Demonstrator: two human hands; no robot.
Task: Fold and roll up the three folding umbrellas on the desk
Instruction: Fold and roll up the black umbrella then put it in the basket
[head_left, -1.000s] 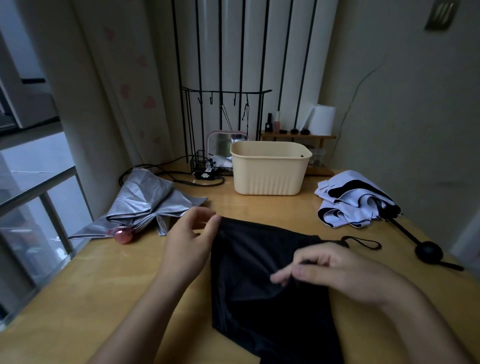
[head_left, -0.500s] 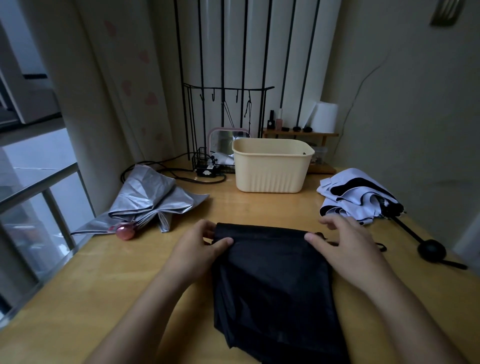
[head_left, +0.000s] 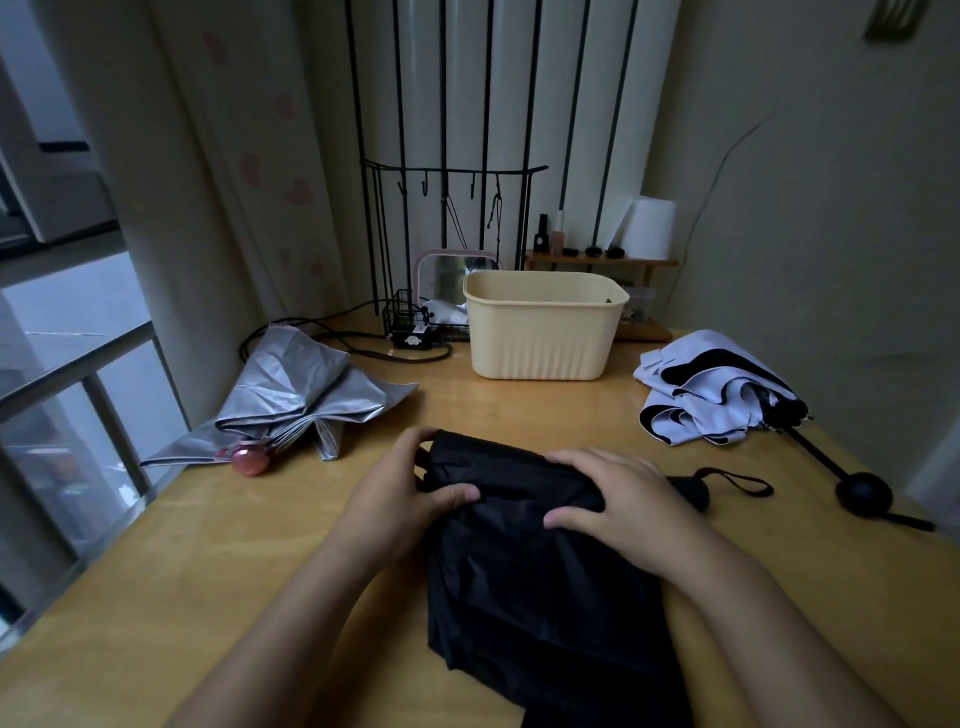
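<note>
A black umbrella (head_left: 540, 582) lies across the middle of the wooden desk (head_left: 260, 561), its loose canopy trailing toward me and its far edge bunched into a roll. My left hand (head_left: 400, 488) grips the roll's left end, thumb laid over the fabric. My right hand (head_left: 618, 499) curls round the roll's right part, near the black handle with a wrist loop (head_left: 727, 480). A silver umbrella with a pink handle (head_left: 291, 410) lies loosely folded at the left. A white-and-black umbrella (head_left: 717, 400) lies crumpled at the right, its shaft ending in a black round knob (head_left: 863, 493).
A cream plastic basket (head_left: 540, 332) stands at the back centre. Behind it are a pink-framed mirror (head_left: 452, 275), a black wire rack (head_left: 447, 218), cables and a small wooden shelf (head_left: 597, 260) with bottles and a paper roll. A window railing runs along the desk's left edge.
Both hands moved to the black umbrella's far edge and closed round it; the flat edge is now bunched into a roll. The handle and loop show at the right.
</note>
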